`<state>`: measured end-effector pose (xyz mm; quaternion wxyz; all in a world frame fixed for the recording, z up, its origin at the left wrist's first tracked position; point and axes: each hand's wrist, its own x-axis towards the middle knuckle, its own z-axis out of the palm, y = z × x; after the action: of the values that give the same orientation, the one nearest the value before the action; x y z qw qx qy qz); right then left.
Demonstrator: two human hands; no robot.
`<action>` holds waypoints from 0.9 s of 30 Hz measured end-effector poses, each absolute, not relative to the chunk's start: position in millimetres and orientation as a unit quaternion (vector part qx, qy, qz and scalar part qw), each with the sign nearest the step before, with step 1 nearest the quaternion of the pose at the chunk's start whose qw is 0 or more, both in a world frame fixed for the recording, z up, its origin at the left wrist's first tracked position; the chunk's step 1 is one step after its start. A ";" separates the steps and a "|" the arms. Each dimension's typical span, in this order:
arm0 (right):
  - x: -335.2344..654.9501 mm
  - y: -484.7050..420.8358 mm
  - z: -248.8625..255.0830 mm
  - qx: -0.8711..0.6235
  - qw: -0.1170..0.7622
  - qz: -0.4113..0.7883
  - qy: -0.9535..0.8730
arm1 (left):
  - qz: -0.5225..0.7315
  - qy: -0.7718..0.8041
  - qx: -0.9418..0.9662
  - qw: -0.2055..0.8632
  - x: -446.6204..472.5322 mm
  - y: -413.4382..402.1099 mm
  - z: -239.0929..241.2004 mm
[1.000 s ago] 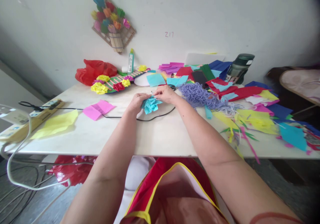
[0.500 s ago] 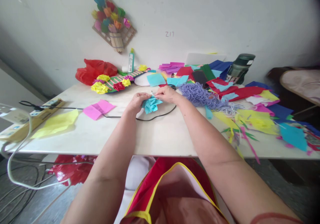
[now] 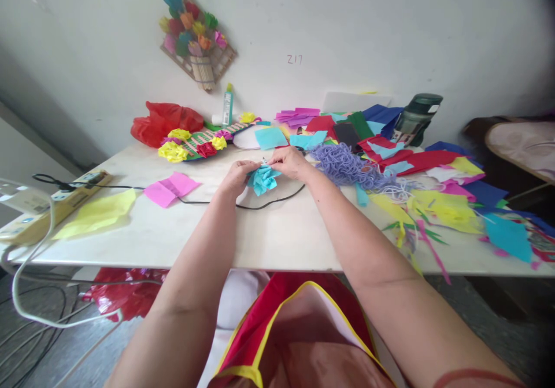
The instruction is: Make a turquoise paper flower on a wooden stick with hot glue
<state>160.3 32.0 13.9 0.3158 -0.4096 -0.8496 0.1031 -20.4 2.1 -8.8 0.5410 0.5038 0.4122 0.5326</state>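
Note:
A crumpled light-blue paper flower (image 3: 263, 180) is held between my two hands, just above the middle of the table (image 3: 281, 237). My left hand (image 3: 238, 177) is closed on its left side. The fingers of my right hand (image 3: 288, 163) pinch it at the upper right. Something small and pale pokes up between the fingertips; I cannot make out what it is. A black cord (image 3: 269, 205) runs below the flower. Close to my right hand lies a heap of purple yarn (image 3: 347, 165).
At the left are a pink paper sheet (image 3: 171, 189), a yellow sheet (image 3: 97, 213) and a power strip (image 3: 56, 206). Behind lie a flower-decorated piece (image 3: 203, 143), a red bag (image 3: 167, 123) and a glue bottle (image 3: 228, 105). Coloured paper and a dark bottle (image 3: 417, 119) crowd the right.
My right hand has shifted slightly to the left, closer to my left hand. The blue paper flower has turned a little and its petals sit differently.

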 end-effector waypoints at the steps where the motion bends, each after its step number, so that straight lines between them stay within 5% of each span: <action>1: 160.0 31.5 14.1 -0.411 0.316 0.104 -0.848 | 0.531 0.411 0.508 0.539 -20.5 2.1 -8.6; 17: 165.6 32.5 14.1 -0.362 0.283 0.188 -0.868 | 0.507 0.416 0.534 0.534 -22.6 -1.0 -3.5; 27: 165.2 33.0 15.9 -0.390 0.286 0.104 -0.869 | 0.503 0.413 0.531 0.543 -23.2 0.3 -5.0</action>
<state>165.2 33.0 15.9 0.2864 -0.3902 -0.8689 0.1038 -23.2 0.3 -5.0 0.5427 0.5307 0.4128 0.5034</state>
